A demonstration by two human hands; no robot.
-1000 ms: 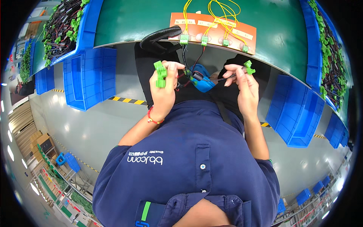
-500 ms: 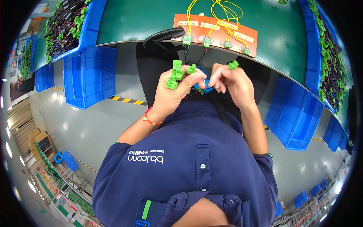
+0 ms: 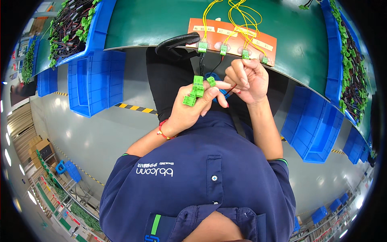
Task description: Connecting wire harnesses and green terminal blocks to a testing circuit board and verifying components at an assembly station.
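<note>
My left hand (image 3: 187, 105) is closed around several green terminal connectors (image 3: 197, 86), which stick up above its thumb and fingers. One smaller green connector (image 3: 211, 81) shows by its index finger. Raised to the board edge, my right hand (image 3: 250, 82) pinches a green wired connector (image 3: 245, 56) against the third green socket; the fingers partly hide the join. A dark red wire (image 3: 231, 89) runs between the hands. The orange board (image 3: 262, 35) carries green sockets with yellow wires (image 3: 229, 10). Two left sockets (image 3: 202, 47) have dark wires hanging below them.
The board lies at the front edge of a green table (image 3: 149, 24). A black curved object (image 3: 175, 42) juts over that edge. Blue bins full of wired connectors stand left (image 3: 94, 30) and right (image 3: 331, 52). Lower blue bins (image 3: 96, 80) hang at both sides.
My right hand has moved up to the board, bringing its green connector to the third socket. My left hand has shifted slightly right and down, still holding its connectors.
</note>
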